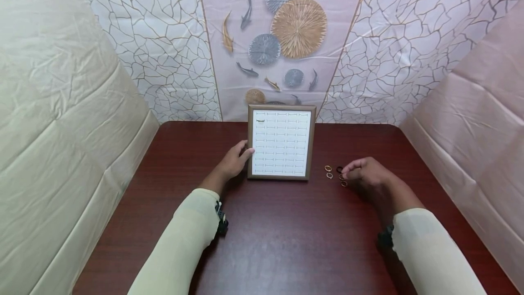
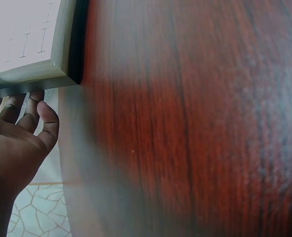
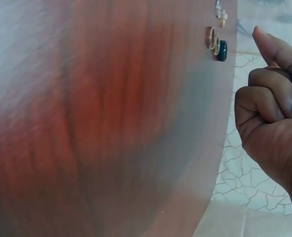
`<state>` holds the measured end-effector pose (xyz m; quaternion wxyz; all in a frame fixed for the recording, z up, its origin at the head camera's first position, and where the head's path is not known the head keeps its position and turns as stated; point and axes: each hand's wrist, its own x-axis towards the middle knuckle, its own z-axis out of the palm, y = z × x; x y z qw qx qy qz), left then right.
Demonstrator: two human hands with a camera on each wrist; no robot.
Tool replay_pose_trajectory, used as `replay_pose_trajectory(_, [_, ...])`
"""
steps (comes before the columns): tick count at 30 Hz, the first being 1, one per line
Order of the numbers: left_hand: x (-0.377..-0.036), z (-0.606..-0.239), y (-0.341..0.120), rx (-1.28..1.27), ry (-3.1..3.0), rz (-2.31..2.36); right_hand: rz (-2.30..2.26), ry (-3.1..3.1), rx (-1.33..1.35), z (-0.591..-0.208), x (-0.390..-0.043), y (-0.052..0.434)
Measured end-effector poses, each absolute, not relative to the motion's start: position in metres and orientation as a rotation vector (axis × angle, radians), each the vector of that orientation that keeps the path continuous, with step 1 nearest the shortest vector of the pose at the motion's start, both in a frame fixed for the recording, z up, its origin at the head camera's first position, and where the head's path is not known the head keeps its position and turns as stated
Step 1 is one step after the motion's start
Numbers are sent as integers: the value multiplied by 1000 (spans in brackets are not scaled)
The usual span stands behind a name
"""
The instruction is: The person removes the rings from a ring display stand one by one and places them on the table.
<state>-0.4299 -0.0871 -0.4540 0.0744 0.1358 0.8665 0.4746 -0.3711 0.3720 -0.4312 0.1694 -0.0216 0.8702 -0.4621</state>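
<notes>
A wood-framed ring display board [image 1: 281,144] stands propped near the far edge of the dark red wooden table [image 1: 262,231], its white face ruled into rows of slots, and one small dark ring [image 1: 260,120] sits in the top-left slot. The person's left hand [image 1: 235,160] is at the board's left edge, thumb curled onto the front of the frame and the fingers [image 2: 24,111] tucked behind it, so the frame is pinched between them. From the left wrist camera, the frame's corner [image 2: 47,74] sits right above those fingertips.

To the right of the board, close beside it on the table, lies a small cluster of loose rings [image 1: 335,174]: several gold-coloured ones and a black ring [image 1: 339,169]. The right hand [image 1: 366,176] rests just right of that cluster, furthest from the board, its fingers curled in with the fingertips down among the nearest rings. The right wrist camera shows the fingers [image 3: 269,94] folded into the palm, but whether a ring is pinched there I cannot tell. Both arms wear pale cream sleeves [image 1: 184,240].
</notes>
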Motion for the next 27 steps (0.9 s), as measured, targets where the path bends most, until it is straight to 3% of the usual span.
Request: replay_pose_trajectory(27, [-430,-453,-90,403,2569,1447,-1306,2591,-149,-374,-398,311])
